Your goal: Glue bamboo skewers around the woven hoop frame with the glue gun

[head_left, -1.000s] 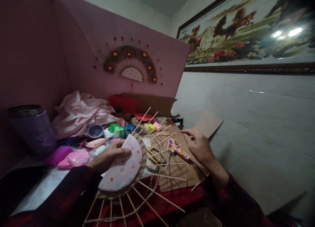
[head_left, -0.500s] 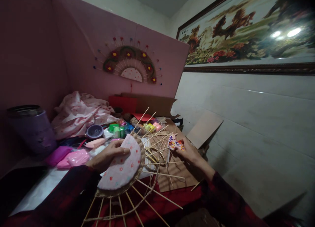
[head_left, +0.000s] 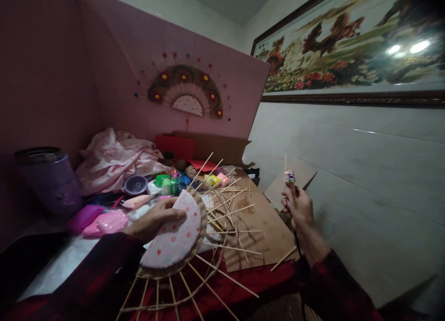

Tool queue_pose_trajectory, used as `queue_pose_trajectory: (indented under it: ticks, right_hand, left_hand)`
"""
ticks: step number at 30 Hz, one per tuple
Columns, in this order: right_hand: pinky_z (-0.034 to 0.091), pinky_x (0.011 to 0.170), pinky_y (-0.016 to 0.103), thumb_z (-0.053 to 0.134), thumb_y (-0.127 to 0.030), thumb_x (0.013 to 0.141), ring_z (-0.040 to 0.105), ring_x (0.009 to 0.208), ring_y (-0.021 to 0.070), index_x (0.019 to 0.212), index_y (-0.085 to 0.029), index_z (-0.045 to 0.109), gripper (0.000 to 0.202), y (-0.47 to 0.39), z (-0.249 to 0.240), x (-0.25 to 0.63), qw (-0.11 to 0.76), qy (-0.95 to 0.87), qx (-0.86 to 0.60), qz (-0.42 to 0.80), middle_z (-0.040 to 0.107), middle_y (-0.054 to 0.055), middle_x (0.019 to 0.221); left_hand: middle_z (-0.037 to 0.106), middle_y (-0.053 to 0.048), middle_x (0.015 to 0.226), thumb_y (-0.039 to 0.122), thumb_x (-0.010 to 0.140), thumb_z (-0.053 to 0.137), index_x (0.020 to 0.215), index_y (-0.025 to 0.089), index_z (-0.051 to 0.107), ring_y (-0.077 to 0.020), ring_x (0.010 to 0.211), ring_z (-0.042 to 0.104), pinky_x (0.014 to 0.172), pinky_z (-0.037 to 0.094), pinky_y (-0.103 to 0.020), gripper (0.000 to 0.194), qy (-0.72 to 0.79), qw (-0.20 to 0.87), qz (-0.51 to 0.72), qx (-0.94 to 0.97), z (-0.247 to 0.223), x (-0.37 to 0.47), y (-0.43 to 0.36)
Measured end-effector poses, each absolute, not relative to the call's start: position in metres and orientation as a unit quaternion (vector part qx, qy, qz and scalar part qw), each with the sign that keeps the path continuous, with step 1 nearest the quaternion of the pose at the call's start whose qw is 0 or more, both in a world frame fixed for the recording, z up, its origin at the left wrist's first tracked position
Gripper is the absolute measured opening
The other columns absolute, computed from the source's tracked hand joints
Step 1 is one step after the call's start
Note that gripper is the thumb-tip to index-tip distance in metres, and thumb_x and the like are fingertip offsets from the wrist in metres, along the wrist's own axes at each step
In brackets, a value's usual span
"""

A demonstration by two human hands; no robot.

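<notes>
My left hand (head_left: pixel 158 220) is closed on a half-round fan piece (head_left: pixel 177 233), thumb on top of its pale cloth with small red flowers. Woven cord edges its curve, and thin wooden sticks (head_left: pixel 229 256) fan outward, with a loose strand of twine (head_left: pixel 194 293) running across them. Off to the right, my right hand (head_left: pixel 301 209) grips a flower-patterned glue gun (head_left: pixel 289 176) held upright, well apart from the fan. A pale glue stick (head_left: pixel 285 161) pokes out of its top, and a dark cord (head_left: pixel 301 284) hangs below. Fingers cover most of its body.
Scissors (head_left: pixel 225 221) and loose sticks lie around a cardboard sheet (head_left: pixel 264 242). Bagged coloured clay (head_left: pixel 111 221), a purple lid (head_left: pixel 135 185), crumpled cloth (head_left: pixel 116 158) and a purple tumbler (head_left: pixel 48 182) stand left. A finished fan (head_left: pixel 184 86) hangs on the pink board behind.
My right hand has moved right and away from the fan's sticks with the glue gun, now turned upright. My left hand and the fan piece have hardly moved.
</notes>
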State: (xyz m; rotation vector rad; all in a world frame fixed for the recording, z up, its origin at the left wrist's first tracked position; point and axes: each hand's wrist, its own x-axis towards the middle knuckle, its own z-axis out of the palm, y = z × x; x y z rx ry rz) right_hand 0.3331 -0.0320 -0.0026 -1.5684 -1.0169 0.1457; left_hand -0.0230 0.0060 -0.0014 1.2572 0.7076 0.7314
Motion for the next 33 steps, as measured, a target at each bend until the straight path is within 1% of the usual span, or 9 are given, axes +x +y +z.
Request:
queue_pose_trajectory:
  ticks: [1,2,4,6,9,12,15,21,33]
  right_hand:
    - [0.028,0.034,0.02,0.046,-0.057,0.077,0.039,0.043,0.0083,0.084,-0.021,0.045,0.037,-0.038,0.004,0.328,0.608,-0.44,-0.653,0.101,0.047,-0.001,0.068]
    - [0.022,0.032,0.018,0.057,-0.055,0.071,0.034,0.04,0.0057,0.082,-0.022,0.045,0.037,-0.046,0.011,0.32,0.64,-0.436,-0.606,0.183,0.044,-0.004,0.065]
    - [0.015,0.03,0.014,0.073,-0.047,0.061,0.03,0.037,0.0025,0.077,-0.022,0.046,0.039,-0.063,0.025,0.301,0.666,-0.424,-0.53,0.31,0.041,-0.007,0.061]
    - [0.014,0.031,0.012,0.072,-0.042,0.065,0.027,0.036,0.001,0.076,-0.021,0.047,0.034,-0.08,0.038,0.281,0.645,-0.429,-0.49,0.4,0.04,-0.008,0.059]
    - [0.013,0.03,0.012,0.066,-0.045,0.07,0.026,0.036,0.001,0.087,-0.022,0.052,0.032,-0.098,0.048,0.255,0.572,-0.432,-0.472,0.514,0.043,-0.007,0.062]
    - [0.015,0.03,0.012,0.063,-0.048,0.072,0.029,0.037,0.0008,0.082,-0.019,0.053,0.032,-0.103,0.047,0.243,0.492,-0.429,-0.485,0.582,0.047,-0.004,0.066]
    - [0.015,0.029,0.013,0.057,-0.05,0.077,0.028,0.036,0.0008,0.074,-0.017,0.051,0.034,-0.099,0.041,0.24,0.441,-0.447,-0.489,0.605,0.042,-0.005,0.059]
    - [0.013,0.031,0.013,0.055,-0.049,0.081,0.03,0.037,-0.0009,0.085,-0.017,0.052,0.033,-0.093,0.043,0.235,0.396,-0.457,-0.507,0.615,0.044,-0.005,0.067]
    - [0.013,0.029,0.013,0.055,-0.052,0.079,0.029,0.036,-0.0011,0.082,-0.018,0.049,0.035,-0.092,0.038,0.234,0.389,-0.45,-0.521,0.612,0.043,-0.006,0.065]
  left_hand:
    - [0.059,-0.002,0.059,0.027,0.06,0.071,0.084,0.012,0.062,-0.0169,0.059,0.059,0.053,0.044,-0.025,0.03,0.314,0.691,0.325,0.563,-0.002,-0.023,0.006]
    - [0.06,-0.002,0.06,0.027,0.061,0.07,0.085,0.012,0.062,-0.0168,0.059,0.058,0.053,0.043,-0.025,0.03,0.312,0.694,0.321,0.564,-0.002,-0.023,0.006]
    - [0.061,-0.003,0.064,0.028,0.062,0.07,0.086,0.012,0.063,-0.0157,0.058,0.057,0.052,0.042,-0.025,0.029,0.306,0.7,0.31,0.566,-0.004,-0.023,0.007]
    - [0.061,-0.003,0.066,0.027,0.064,0.069,0.086,0.012,0.063,-0.0131,0.055,0.055,0.05,0.04,-0.023,0.028,0.301,0.703,0.3,0.57,-0.005,-0.024,0.007]
    - [0.061,-0.002,0.069,0.026,0.065,0.069,0.085,0.013,0.062,-0.0109,0.054,0.054,0.05,0.038,-0.021,0.025,0.293,0.703,0.299,0.575,-0.007,-0.024,0.007]
    - [0.062,-0.002,0.071,0.026,0.067,0.068,0.088,0.013,0.062,-0.012,0.058,0.055,0.052,0.039,-0.022,0.025,0.282,0.709,0.291,0.577,-0.008,-0.024,0.008]
    - [0.061,-0.002,0.071,0.026,0.068,0.067,0.088,0.014,0.062,-0.0106,0.056,0.054,0.051,0.038,-0.021,0.024,0.279,0.707,0.292,0.58,-0.011,-0.025,0.009]
    - [0.055,0.001,0.066,0.025,0.068,0.068,0.085,0.013,0.061,-0.0074,0.052,0.048,0.048,0.035,-0.018,0.022,0.27,0.706,0.295,0.585,-0.018,-0.025,0.013]
    - [0.058,0.0,0.069,0.028,0.067,0.069,0.088,0.013,0.059,-0.009,0.054,0.05,0.049,0.036,-0.019,0.027,0.28,0.702,0.285,0.589,-0.014,-0.025,0.011]
